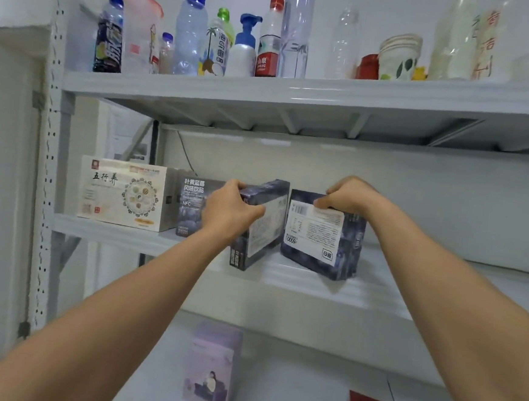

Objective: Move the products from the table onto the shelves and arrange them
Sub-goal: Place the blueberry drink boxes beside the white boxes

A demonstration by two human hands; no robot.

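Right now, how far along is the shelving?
Done: a white box and one blue drink box stand on the middle shelf. In hand: the left hand grips the left dark box, the right hand the right dark box, both tilted. Left: setting both straight; remaining stock can't be judged.

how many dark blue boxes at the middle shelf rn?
3. Standing blue box beside the white box, partly behind the left hand; tilted blue box in that hand; third blue box, tilted, in the right hand. Others may hide behind.
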